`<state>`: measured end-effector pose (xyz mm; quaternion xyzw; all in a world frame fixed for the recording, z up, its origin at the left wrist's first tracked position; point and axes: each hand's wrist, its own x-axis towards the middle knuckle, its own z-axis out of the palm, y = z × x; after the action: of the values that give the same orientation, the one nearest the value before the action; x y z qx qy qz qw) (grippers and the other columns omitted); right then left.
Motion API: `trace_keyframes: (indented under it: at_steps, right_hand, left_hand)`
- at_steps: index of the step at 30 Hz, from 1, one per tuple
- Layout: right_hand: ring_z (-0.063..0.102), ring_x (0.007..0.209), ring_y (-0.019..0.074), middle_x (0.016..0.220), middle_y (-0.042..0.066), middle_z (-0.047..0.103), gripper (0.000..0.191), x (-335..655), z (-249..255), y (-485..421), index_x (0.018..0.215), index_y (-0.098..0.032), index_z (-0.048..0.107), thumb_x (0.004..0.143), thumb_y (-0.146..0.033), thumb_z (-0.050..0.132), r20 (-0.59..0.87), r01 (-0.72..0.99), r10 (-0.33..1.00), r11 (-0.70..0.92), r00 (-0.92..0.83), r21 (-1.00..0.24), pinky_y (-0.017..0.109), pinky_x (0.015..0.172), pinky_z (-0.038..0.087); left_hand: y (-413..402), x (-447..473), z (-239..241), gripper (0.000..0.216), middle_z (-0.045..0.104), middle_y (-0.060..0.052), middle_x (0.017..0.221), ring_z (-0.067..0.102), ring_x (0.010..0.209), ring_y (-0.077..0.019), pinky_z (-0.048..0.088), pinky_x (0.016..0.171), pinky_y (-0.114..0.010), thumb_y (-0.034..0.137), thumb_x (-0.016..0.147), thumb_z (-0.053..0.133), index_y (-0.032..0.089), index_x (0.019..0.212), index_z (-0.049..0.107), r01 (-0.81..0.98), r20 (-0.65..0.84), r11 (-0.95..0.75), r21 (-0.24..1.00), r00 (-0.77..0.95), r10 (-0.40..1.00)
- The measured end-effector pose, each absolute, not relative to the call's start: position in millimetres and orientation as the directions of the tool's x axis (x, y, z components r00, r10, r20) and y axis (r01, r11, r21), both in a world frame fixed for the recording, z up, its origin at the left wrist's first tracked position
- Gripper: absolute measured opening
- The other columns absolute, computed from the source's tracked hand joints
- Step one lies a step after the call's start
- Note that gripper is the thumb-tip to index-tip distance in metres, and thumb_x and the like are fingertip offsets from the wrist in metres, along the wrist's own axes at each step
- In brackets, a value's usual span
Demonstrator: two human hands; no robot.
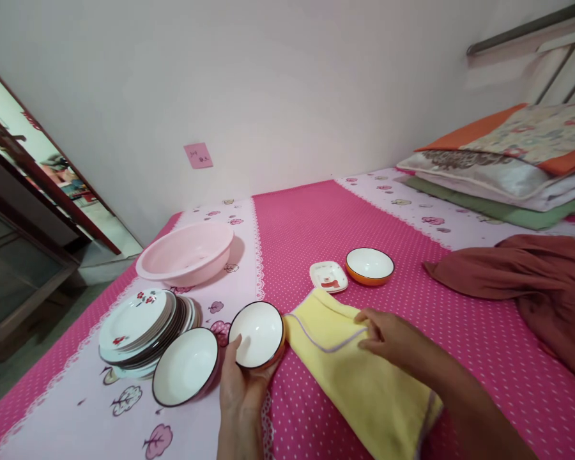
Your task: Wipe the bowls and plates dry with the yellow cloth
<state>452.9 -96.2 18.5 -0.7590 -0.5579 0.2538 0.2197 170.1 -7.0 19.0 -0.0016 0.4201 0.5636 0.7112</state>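
My left hand (pixel 242 390) grips a small bowl (pixel 256 334), white inside with a dark rim and orange outside, tilted up just above the bed. My right hand (pixel 388 338) rests on a yellow cloth (pixel 359 377) spread on the pink dotted bedsheet, its fingers pinching the cloth's upper edge beside the bowl. A second, larger white bowl (pixel 185 366) lies just left of my left hand, leaning on a stack of plates (pixel 141 326).
A pink plastic basin (pixel 186 252) sits behind the plates. Farther back are a small rectangular dish (pixel 328 276) and an orange bowl (pixel 370 265). A brown garment (pixel 531 281) lies at the right, with folded bedding and pillows (pixel 508 166) by the wall.
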Motion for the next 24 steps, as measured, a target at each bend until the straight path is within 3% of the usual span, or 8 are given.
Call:
trace_keyframes:
  at_steps: [4, 7, 10, 13, 15, 17, 21, 24]
  right_hand:
    - [0.071, 0.086, 0.0233, 0.094, 0.007, 0.076, 0.055, 426.2, 8.7, -89.2, 0.132, -0.017, 0.067, 0.078, -0.009, 0.061, -0.17, 0.78, 0.977, -0.204, 0.127, -0.591, 0.031, 0.072, 0.046]
    - [0.073, 0.093, 0.0256, 0.097, 0.009, 0.077, 0.033, 417.6, -1.7, -79.2, 0.113, -0.017, 0.072, 0.084, -0.011, 0.057, -0.083, 0.819, 0.986, -0.168, 0.147, -0.549, 0.034, 0.079, 0.048]
    - [0.073, 0.073, 0.0235, 0.084, 0.008, 0.076, 0.023, 417.9, -7.5, -69.5, 0.095, -0.018, 0.067, 0.097, -0.024, 0.045, -0.054, 0.675, 0.963, -0.223, 0.263, -0.703, 0.033, 0.068, 0.05]
    - [0.077, 0.1, 0.0253, 0.115, 0.015, 0.077, 0.032, 422.4, -10.0, -64.5, 0.118, -0.017, 0.061, 0.098, -0.036, 0.046, 0.055, 0.421, 0.913, -0.132, 0.405, -0.897, 0.035, 0.083, 0.058]
    - [0.066, 0.129, 0.0268, 0.146, 0.019, 0.063, 0.053, 425.6, -9.5, -64.4, 0.142, -0.015, 0.05, 0.095, -0.04, 0.05, 0.124, 0.367, 0.885, -0.056, 0.448, -0.928, 0.038, 0.101, 0.055]
    - [0.063, 0.133, 0.028, 0.156, 0.019, 0.054, 0.066, 428.3, -5.6, -66.6, 0.154, -0.016, 0.04, 0.093, -0.04, 0.051, 0.106, 0.404, 0.894, -0.089, 0.435, -0.91, 0.041, 0.103, 0.054]
    - [0.072, 0.1, 0.0268, 0.121, 0.014, 0.073, 0.051, 427.0, 9.3, -75.7, 0.139, -0.016, 0.055, 0.094, -0.037, 0.049, 0.021, 0.538, 0.94, -0.178, 0.342, -0.824, 0.04, 0.089, 0.055]
    - [0.07, 0.084, 0.0241, 0.091, 0.006, 0.072, 0.032, 414.8, 17.0, -83.8, 0.118, -0.018, 0.064, 0.095, -0.035, 0.049, -0.005, 0.613, 0.976, -0.141, 0.218, -0.777, 0.036, 0.076, 0.05]
  left_hand:
    - [-7.3, 169.5, 19.6, 0.055, 0.069, -0.023, 0.135, 0.06, 0.132, -0.0516, 0.059, 0.089, -0.073, 0.014, 0.086, 0.07, 0.015, 0.14, 0.062, -0.797, -0.586, 0.368, 0.479, 0.022, 0.81]
    - [-7.6, 168.5, 19.8, 0.055, 0.069, -0.023, 0.135, 0.06, 0.132, -0.0513, 0.059, 0.09, -0.072, 0.015, 0.086, 0.069, 0.016, 0.141, 0.061, -0.8, -0.594, 0.377, 0.467, 0.031, 0.804]
    - [-7.4, 167.9, 19.4, 0.057, 0.071, -0.021, 0.132, 0.06, 0.132, -0.0512, 0.06, 0.089, -0.072, 0.014, 0.085, 0.071, 0.018, 0.141, 0.062, -0.801, -0.605, 0.373, 0.468, 0.017, 0.796]
    - [-6.8, 168.0, 18.7, 0.056, 0.073, -0.019, 0.129, 0.06, 0.132, -0.0498, 0.06, 0.089, -0.07, 0.013, 0.084, 0.071, 0.019, 0.14, 0.063, -0.8, -0.606, 0.375, 0.468, 0.018, 0.795]
    - [-6.6, 168.1, 18.7, 0.055, 0.073, -0.018, 0.128, 0.061, 0.131, -0.0484, 0.06, 0.09, -0.069, 0.014, 0.085, 0.071, 0.019, 0.139, 0.063, -0.799, -0.612, 0.378, 0.467, 0.017, 0.791]
    - [-6.8, 168.1, 19.2, 0.055, 0.073, -0.018, 0.127, 0.062, 0.13, -0.0472, 0.06, 0.09, -0.069, 0.015, 0.086, 0.071, 0.02, 0.14, 0.063, -0.8, -0.621, 0.38, 0.465, 0.012, 0.784]
    - [-7.3, 167.9, 19.9, 0.056, 0.074, -0.016, 0.124, 0.064, 0.128, -0.0465, 0.061, 0.09, -0.068, 0.015, 0.085, 0.071, 0.022, 0.14, 0.062, -0.795, -0.625, 0.388, 0.467, 0.014, 0.78]
    - [-6.8, 167.8, 18.4, 0.055, 0.075, -0.017, 0.123, 0.065, 0.126, -0.0467, 0.061, 0.089, -0.069, 0.015, 0.085, 0.071, 0.02, 0.139, 0.063, -0.794, -0.619, 0.388, 0.469, 0.018, 0.785]
